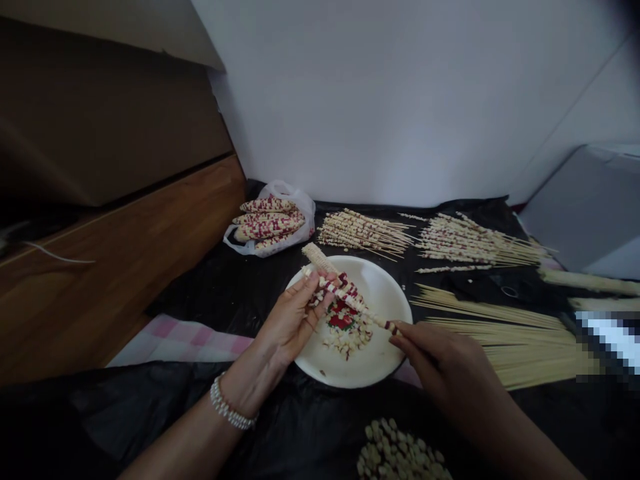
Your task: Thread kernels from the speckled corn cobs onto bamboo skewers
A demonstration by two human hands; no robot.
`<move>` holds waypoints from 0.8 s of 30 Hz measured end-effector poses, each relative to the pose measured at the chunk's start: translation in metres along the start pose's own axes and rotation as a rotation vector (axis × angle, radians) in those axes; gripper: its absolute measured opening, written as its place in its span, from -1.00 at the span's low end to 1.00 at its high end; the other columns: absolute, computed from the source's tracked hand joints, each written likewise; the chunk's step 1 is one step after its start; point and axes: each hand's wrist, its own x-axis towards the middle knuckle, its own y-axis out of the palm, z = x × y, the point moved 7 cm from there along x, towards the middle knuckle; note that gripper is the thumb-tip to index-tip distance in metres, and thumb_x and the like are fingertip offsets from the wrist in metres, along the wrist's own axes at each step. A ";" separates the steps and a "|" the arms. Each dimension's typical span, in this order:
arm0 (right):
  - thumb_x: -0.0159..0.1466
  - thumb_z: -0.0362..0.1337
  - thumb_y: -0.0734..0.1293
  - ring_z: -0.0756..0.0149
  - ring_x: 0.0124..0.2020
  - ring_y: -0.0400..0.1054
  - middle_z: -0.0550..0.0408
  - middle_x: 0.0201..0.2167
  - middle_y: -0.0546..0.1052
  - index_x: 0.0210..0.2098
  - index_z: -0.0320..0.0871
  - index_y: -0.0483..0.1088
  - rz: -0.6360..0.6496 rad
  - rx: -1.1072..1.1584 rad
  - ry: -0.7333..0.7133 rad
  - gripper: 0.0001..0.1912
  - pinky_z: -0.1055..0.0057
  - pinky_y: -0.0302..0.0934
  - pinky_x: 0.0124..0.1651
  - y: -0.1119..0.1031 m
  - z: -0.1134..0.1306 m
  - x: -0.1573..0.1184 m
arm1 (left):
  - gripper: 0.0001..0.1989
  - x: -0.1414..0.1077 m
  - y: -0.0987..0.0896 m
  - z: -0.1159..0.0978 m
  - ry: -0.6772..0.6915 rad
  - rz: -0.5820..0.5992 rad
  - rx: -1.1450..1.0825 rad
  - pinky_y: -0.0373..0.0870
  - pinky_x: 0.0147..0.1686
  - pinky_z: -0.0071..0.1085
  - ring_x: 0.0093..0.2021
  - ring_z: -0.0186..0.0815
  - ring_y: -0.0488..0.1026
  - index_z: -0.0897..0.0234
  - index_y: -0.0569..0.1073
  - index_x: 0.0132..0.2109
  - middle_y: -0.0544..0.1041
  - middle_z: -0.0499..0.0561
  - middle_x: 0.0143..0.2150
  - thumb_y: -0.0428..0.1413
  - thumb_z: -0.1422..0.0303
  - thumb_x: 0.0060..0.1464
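Above a white bowl (385, 287), my left hand (295, 313) holds a corn cob (320, 259), its upper end bare and its lower part bearing red and cream kernels. A stick threaded with kernels (357, 303) lies across the cob and also touches my left fingers. My right hand (440, 353) pinches the lower right end of that stick over the bowl's right rim. Loose kernels (350, 340) lie in the bowl on a printed red flower. A beaded bracelet circles my left wrist.
Speckled cobs (270, 223) rest in a plastic bag behind the bowl. Two piles of kernel-threaded sticks (360, 232) (460, 241) lie at the back. Bare sticks (525, 343) spread out at the right. Pale pieces (397, 453) are heaped in front, and a wooden board (150, 240) runs along the left.
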 end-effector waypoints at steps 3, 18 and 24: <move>0.34 -0.30 0.21 0.33 -0.38 0.49 0.06 -0.35 0.61 -0.25 -0.15 0.50 0.006 -0.006 0.014 -0.78 0.46 0.32 -0.34 -0.001 -0.004 0.000 | -0.84 0.001 0.000 -0.002 0.007 -0.006 -0.008 0.52 -0.15 -0.52 -0.22 -0.37 0.57 0.40 0.55 -0.22 0.61 0.13 -0.18 0.07 0.46 0.21; 0.37 -0.25 0.16 0.26 -0.38 0.48 0.00 -0.33 0.59 -0.17 -0.15 0.49 0.031 -0.031 0.070 -0.72 0.37 0.30 -0.37 0.007 -0.009 -0.012 | -0.80 0.003 -0.003 -0.005 0.062 -0.057 0.020 0.55 -0.16 -0.46 -0.12 -0.29 0.58 0.39 0.52 -0.19 0.60 0.17 -0.09 0.01 0.41 0.25; 0.35 -0.28 0.18 0.27 -0.37 0.49 -0.03 -0.33 0.60 -0.18 -0.18 0.49 -0.013 -0.022 0.030 -0.74 0.39 0.32 -0.35 0.004 -0.007 -0.010 | -0.82 0.004 -0.003 -0.005 0.049 -0.036 0.001 0.55 -0.17 -0.45 -0.12 -0.29 0.57 0.37 0.51 -0.21 0.60 0.17 -0.10 0.01 0.43 0.25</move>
